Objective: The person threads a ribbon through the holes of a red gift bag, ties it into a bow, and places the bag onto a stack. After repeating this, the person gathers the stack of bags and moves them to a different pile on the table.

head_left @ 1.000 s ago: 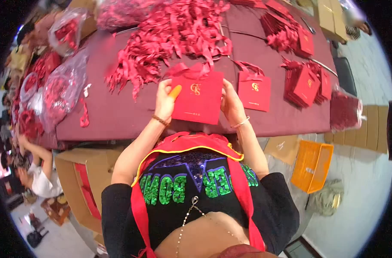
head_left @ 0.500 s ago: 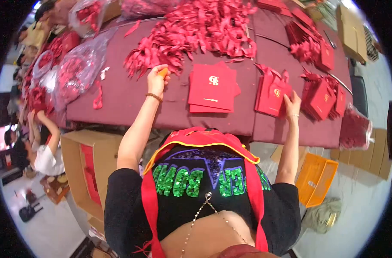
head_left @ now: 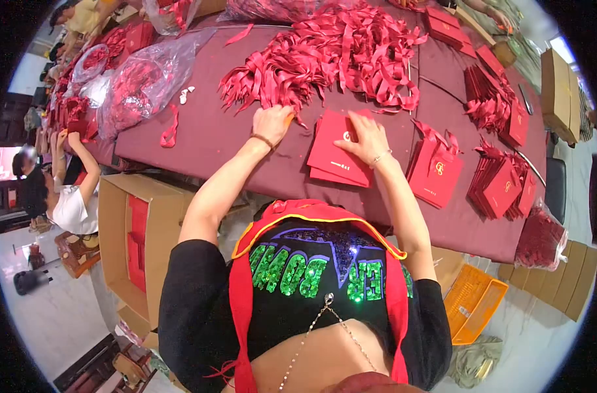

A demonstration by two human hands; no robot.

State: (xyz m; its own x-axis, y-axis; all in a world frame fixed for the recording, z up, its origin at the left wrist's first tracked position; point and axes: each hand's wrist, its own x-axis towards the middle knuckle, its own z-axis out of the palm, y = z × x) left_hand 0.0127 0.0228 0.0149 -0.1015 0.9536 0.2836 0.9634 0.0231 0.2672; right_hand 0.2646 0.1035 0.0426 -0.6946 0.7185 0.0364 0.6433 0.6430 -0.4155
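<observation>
My left hand (head_left: 271,126) is closed around a small orange object (head_left: 289,120), whose kind I cannot tell. It is at the near edge of a big heap of red ribbons (head_left: 292,69). My right hand (head_left: 369,141) lies with fingers spread on a small stack of flat red paper bags (head_left: 334,160), covering part of the gold logo. Just right of that stack, a red gift bag with ribbon handles (head_left: 436,173) lies on the maroon tablecloth (head_left: 213,154).
More finished-looking red bags (head_left: 501,190) fan out at the right. Clear plastic bags of ribbons (head_left: 141,85) lie at the left. A cardboard box (head_left: 118,236) and an orange crate (head_left: 475,304) stand below the table edge. Another person (head_left: 75,203) works at far left.
My right hand has left the ribbon-handled bag at the right and come onto the flat stack. My left hand has moved to the ribbon heap's edge. The camera view has shifted.
</observation>
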